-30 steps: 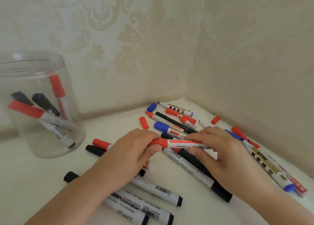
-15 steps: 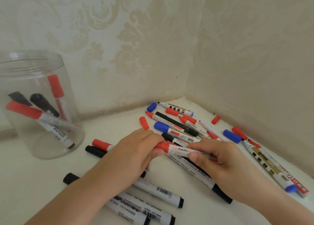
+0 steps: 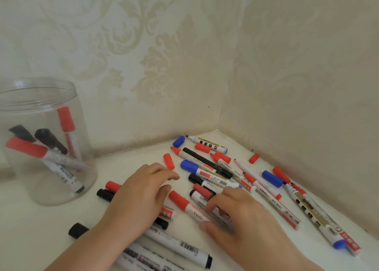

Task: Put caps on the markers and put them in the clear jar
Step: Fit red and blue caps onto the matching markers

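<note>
My right hand (image 3: 242, 215) grips a capped red marker (image 3: 185, 206) by its white barrel, low over the surface, red cap pointing up-left. My left hand (image 3: 139, 197) hovers beside that cap with fingers spread and holds nothing. The clear jar (image 3: 44, 147) stands at the left and holds several capped red and black markers. Many markers lie scattered between my hands and the corner, some uncapped, such as a red-tipped one (image 3: 180, 153). Loose caps lie among them: a red cap (image 3: 168, 161), a blue cap (image 3: 178, 141) and another red cap (image 3: 254, 158).
Two wallpapered walls meet in a corner (image 3: 222, 125) behind the pile and close off the back and right. Several capped black markers (image 3: 178, 245) lie under my left forearm. The white surface (image 3: 61, 219) runs from the jar toward me.
My left hand has let go of the red marker's cap and opened. My right hand has lowered the capped marker toward the surface and drawn it nearer.
</note>
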The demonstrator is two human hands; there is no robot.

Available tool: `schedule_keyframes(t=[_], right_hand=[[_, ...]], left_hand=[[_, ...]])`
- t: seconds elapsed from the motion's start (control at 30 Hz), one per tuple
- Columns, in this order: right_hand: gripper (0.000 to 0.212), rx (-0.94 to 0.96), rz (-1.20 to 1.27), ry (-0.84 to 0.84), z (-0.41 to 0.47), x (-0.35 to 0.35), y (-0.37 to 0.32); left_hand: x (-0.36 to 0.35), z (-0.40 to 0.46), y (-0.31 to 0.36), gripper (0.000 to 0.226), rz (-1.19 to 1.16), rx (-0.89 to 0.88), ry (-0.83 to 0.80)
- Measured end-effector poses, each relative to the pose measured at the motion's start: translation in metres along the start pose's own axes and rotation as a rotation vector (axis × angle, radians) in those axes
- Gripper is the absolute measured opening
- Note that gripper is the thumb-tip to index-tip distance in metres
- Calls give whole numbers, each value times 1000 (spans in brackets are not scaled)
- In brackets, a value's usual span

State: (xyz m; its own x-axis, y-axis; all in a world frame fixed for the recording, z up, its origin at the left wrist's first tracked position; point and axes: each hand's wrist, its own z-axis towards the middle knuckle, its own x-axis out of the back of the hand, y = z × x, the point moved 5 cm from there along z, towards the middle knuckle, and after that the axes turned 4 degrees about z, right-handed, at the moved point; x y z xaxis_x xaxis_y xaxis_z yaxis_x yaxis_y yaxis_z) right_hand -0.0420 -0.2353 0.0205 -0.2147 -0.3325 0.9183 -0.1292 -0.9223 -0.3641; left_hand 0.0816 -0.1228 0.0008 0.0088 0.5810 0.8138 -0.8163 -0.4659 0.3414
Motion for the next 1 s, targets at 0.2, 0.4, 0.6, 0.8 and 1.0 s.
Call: schedule_keyframes(t=[0.2, 0.4, 0.6, 0.8, 1.0], right_hand=[[11, -79, 87, 47, 3, 13, 12], [18, -164, 98, -33, 30, 30, 31], [27, -149, 13, -45, 87, 15, 39], [23, -153, -169, -67, 123, -8, 37], [10, -195, -338, -82, 133, -13, 30]], left_hand=[[7, 3, -1, 21, 54, 129, -3], [0, 27, -25, 23, 140, 317, -148], [-16, 54, -36, 44, 132, 538, -215], [-32, 72, -45, 37, 207, 605, -260], [-32, 78, -45, 28, 270, 502, -262]])
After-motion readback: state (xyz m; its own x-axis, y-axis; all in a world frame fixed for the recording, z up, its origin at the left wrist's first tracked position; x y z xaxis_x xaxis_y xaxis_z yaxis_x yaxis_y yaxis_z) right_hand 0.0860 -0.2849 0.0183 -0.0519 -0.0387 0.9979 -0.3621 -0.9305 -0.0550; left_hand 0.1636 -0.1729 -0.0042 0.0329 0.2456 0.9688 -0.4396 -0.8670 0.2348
